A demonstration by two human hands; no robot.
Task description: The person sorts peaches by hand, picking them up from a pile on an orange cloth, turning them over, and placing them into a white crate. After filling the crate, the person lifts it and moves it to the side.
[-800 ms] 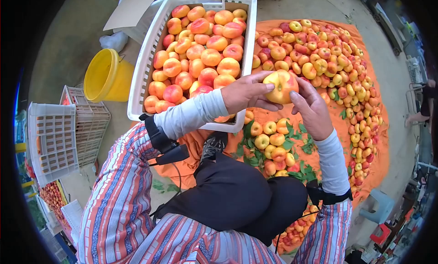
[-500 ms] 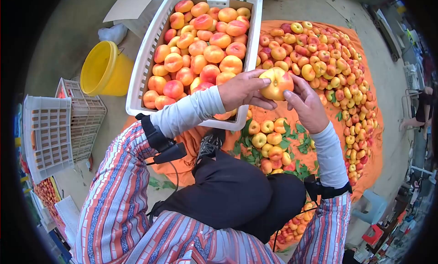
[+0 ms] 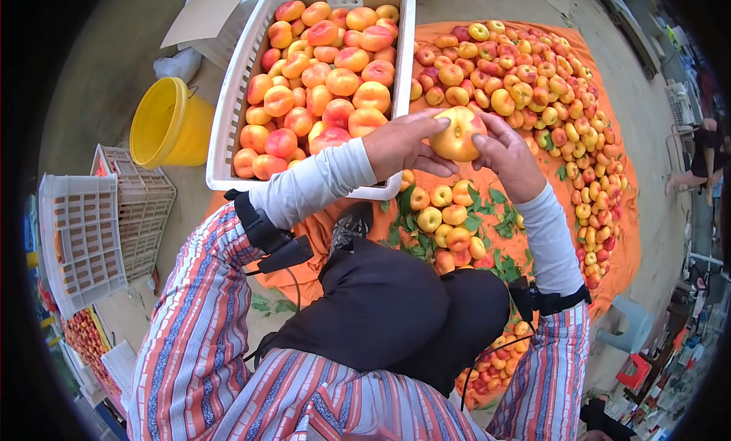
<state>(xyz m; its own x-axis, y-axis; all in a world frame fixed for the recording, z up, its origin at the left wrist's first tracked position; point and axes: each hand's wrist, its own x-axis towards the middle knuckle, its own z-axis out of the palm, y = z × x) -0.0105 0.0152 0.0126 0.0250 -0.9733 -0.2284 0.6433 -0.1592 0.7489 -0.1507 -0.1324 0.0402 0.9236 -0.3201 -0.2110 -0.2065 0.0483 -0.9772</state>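
Between my two hands is one yellow flat peach with a red blush along its upper right. My left hand grips it from the left, thumb on top and fingers curled beneath. From the right, my right hand pinches its edge with thumb and fingers. Left of and below the hands stands a white plastic crate, lined with cardboard and full of red and yellow peaches. Under the hands, a small group of peaches lies among green leaves.
A large heap of peaches spreads over an orange cloth on the right. On the left are a yellow bucket and stacked white crates. A pale blue stool stands at the right. Another person is at the far right.
The view has shifted slightly, so the crate and heap sit a little further left and up. Both hands still hold the peach, which looks slightly turned.
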